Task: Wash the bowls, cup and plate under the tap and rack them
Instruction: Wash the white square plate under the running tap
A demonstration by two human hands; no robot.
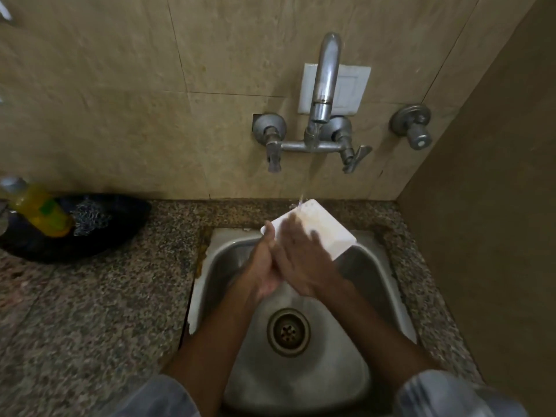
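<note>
Over the steel sink (370, 266), square white plate (328, 236) tilted under the stream from the wall tap (326, 76), its far corner catching the water. Left hand (264, 266) as the grip: fingers curled round the plate's near-left edge, most of the plate reaching far and right beyond it. Right hand (301, 260) blurred, fingers straight, flat against the plate's face. Far left on the speckled table (90, 311), a dark basin (120, 233) with a yellow bottle (39, 209) and a scrubber (90, 216).
</note>
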